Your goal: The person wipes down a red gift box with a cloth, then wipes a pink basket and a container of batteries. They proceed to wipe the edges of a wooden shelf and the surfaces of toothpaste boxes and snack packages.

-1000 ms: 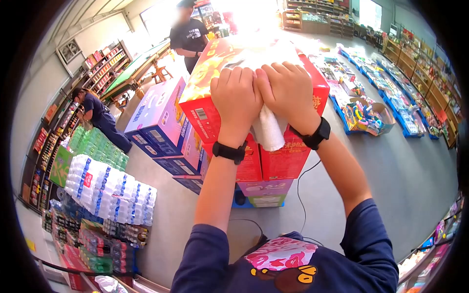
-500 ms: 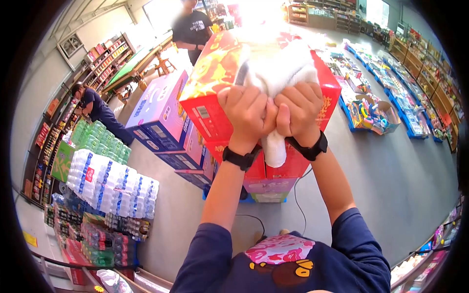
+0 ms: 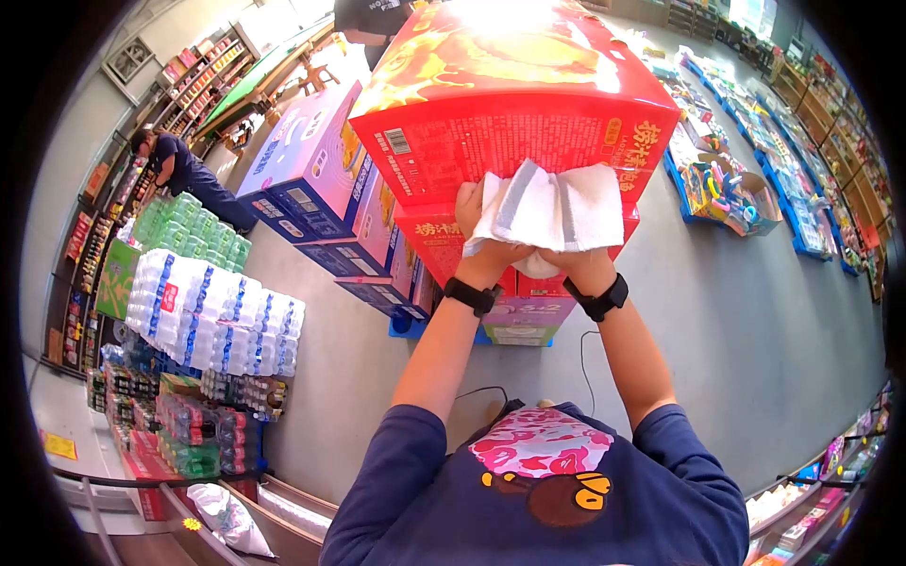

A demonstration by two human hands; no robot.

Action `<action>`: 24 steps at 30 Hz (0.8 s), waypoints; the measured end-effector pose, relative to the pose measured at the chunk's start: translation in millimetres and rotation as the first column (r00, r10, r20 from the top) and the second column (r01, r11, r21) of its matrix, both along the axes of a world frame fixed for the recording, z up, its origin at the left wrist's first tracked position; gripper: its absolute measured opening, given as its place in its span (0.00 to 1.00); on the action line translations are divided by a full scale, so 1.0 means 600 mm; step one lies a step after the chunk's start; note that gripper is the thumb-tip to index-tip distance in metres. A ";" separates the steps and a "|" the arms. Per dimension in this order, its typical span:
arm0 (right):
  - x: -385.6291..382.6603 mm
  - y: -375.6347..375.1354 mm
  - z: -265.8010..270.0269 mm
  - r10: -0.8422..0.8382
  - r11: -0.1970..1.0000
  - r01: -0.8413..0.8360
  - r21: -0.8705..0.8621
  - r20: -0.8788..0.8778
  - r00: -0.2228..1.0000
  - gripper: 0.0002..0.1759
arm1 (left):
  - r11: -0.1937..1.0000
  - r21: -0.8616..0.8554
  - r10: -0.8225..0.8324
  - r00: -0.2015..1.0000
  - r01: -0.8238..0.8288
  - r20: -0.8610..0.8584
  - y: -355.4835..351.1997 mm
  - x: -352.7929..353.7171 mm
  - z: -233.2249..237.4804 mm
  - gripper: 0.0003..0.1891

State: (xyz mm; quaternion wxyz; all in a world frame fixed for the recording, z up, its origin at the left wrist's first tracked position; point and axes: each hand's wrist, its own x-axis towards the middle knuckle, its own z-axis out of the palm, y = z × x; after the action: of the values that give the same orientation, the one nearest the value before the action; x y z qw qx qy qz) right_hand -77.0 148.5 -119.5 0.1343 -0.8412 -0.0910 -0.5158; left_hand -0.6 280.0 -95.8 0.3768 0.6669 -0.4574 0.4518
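A white towel with grey stripes (image 3: 566,208) is bunched up in front of the stacked cartons, with a loose flap spread over my hands. My left hand (image 3: 469,209) grips its left side, the fingers bent and partly covered. Beneath the right part of the cloth, my right hand (image 3: 587,267) holds it from below; most of its fingers are hidden. Right behind the towel stands a large red carton (image 3: 444,151) with a glossy picture on top. Another red carton (image 3: 425,231) lies under it.
Purple-blue cartons (image 3: 307,170) are stacked to the left. Further left are shrink-wrapped bottle packs (image 3: 217,311) and a person (image 3: 189,179) bending at shelves. Another person (image 3: 370,19) stands behind the cartons. A black cable (image 3: 585,373) crosses the floor. Blue pallets of goods (image 3: 802,236) line the right.
Both hands have come down and back from the red carton's top to its front. The towel, twisted between two fists before, now lies unfolded over the hands. My view has tilted downward.
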 end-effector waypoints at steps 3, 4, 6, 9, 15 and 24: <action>0.003 0.002 -0.002 -0.059 0.997 0.059 -0.049 0.006 0.998 0.32 | 0.994 0.046 0.095 0.995 -0.096 0.042 0.001 -0.012 0.010 0.21; 0.004 0.002 -0.006 -0.023 1.000 0.023 0.004 0.040 0.999 0.31 | 0.999 0.034 0.036 0.999 -0.037 0.031 0.001 -0.007 0.004 0.20; -0.001 0.011 0.005 -0.007 1.000 0.003 0.030 0.125 0.992 0.29 | 1.000 -0.019 0.025 0.999 -0.024 0.044 -0.001 -0.009 0.001 0.20; 0.000 0.021 0.015 -0.009 0.999 0.002 0.043 0.182 0.983 0.28 | 0.998 -0.058 0.027 0.998 -0.024 0.054 0.010 -0.014 -0.011 0.20; 0.002 0.061 0.008 -0.100 0.988 0.097 0.122 0.026 0.995 0.24 | 0.989 -0.144 -0.023 0.999 0.028 0.032 0.028 -0.008 -0.013 0.12; 0.009 0.101 -0.038 0.046 0.999 -0.043 0.027 -0.082 0.996 0.35 | 1.000 -0.016 0.004 0.999 -0.004 -0.043 0.102 -0.007 -0.027 0.14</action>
State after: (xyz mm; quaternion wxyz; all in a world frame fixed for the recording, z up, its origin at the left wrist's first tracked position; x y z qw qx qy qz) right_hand -71.8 208.8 -142.6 0.1600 -0.8578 -0.0976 -0.4785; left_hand -4.7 341.3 -112.3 0.3910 0.6743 -0.4442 0.4418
